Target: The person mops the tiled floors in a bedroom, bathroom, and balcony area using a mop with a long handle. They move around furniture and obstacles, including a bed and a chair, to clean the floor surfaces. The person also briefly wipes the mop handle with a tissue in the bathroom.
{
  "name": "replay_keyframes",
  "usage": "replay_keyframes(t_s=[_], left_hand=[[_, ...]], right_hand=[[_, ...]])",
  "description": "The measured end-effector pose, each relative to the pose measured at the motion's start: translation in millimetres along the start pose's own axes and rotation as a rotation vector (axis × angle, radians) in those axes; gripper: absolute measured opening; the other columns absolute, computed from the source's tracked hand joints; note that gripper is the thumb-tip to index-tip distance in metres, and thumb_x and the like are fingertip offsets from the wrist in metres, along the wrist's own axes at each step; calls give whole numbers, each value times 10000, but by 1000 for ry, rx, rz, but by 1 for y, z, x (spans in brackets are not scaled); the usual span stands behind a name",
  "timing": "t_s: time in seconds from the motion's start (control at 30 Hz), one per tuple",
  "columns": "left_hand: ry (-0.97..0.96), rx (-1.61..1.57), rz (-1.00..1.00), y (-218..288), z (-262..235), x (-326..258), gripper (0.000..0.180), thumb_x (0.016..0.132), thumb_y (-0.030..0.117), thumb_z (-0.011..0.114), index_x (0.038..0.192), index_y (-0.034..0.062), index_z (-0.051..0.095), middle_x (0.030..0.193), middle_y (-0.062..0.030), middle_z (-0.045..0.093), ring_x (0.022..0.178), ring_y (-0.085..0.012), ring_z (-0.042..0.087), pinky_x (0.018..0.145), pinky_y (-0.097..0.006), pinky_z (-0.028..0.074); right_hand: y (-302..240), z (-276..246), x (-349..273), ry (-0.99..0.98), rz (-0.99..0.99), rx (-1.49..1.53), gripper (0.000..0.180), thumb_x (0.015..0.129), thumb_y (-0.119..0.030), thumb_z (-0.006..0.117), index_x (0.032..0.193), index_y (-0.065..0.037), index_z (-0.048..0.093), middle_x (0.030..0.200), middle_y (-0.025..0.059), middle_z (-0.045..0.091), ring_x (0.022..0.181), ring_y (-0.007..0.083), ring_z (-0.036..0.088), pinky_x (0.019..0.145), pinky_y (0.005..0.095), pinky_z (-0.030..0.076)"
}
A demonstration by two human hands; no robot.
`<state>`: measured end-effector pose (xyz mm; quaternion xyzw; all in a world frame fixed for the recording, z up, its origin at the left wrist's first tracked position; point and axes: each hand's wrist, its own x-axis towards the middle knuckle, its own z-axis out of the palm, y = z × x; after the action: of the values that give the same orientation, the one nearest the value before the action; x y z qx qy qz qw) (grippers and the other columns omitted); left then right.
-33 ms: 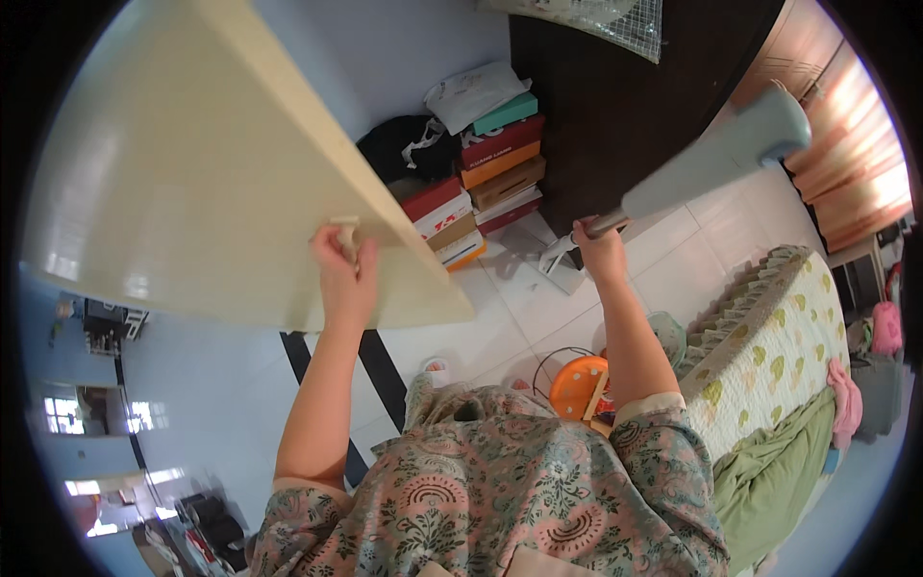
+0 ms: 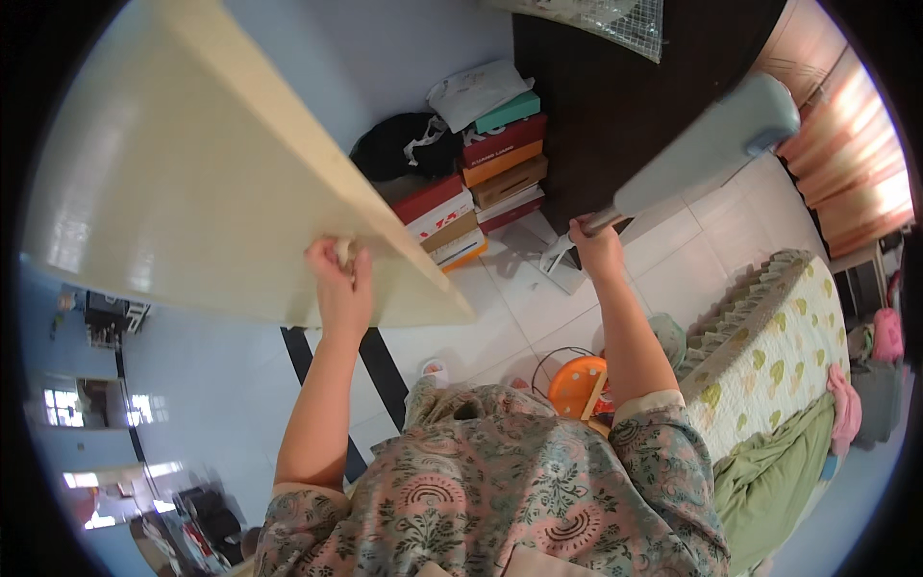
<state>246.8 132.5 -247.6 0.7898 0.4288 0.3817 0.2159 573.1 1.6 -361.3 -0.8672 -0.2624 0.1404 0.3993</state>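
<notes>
Clasped the handle (image 2: 345,249) of the cream door (image 2: 221,183) at ten o'clock in the curled left hand (image 2: 338,284). Held a grey long-handled floor tool (image 2: 707,144) at two o'clock, clamped within the right hand (image 2: 600,252).

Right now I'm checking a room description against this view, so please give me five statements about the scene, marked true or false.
1. The left hand is on the handle of the cream door. True.
2. The right hand is free of any object. False: it grips the long-handled grey tool.
3. The white bag lies beneath the stacked boxes. False: it lies on top of them.
4. The green cloth lies on the bed. True.
5. The curtain hangs at the left edge of the picture. False: it is at the right.
</notes>
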Motion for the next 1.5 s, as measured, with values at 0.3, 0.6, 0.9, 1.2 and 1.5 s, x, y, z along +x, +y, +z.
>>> replay_keyframes(t_s=[0.3,0.6,0.9,1.2,1.5], left_hand=[[205,14,-83,-1,-78,-161,441,889,24,414,1235,-11,142,1135,-166,364,967,-244,452,878,-358,353],[404,246,-584,-23,-138,-304,303,858,105,435,1088,-69,529,1113,-209,545,1049,-332,495,925,-386,356],[551,641,-696,-34,-176,-341,278,805,50,534,1078,6,573,1097,-173,570,1023,-329,520,880,-365,408],[600,-632,-1192,-4,-127,-385,133,846,106,570,960,52,527,761,-13,538,650,-99,523,640,-249,461],[-130,-860,-157,41,-91,-141,508,729,197,704,1159,41,484,1115,-105,533,1101,-237,489,1025,-456,255]], right_hand=[[-43,29,-18,-187,-213,-122,259,746,-346,613,859,-113,619,806,113,641,792,316,600,684,393,462],[-72,114,-86,-449,-567,-319,238,687,-281,677,852,-116,625,802,99,641,754,293,612,655,395,484],[-58,178,-109,-600,-728,-403,234,674,-286,704,801,-114,609,867,59,630,781,278,614,670,397,482],[-67,164,-114,-576,-663,-372,226,678,-285,696,805,-119,608,875,52,619,793,266,610,663,387,484],[-16,140,-125,-623,-632,-276,153,689,-217,664,807,-131,620,862,18,609,778,262,602,667,372,484]])
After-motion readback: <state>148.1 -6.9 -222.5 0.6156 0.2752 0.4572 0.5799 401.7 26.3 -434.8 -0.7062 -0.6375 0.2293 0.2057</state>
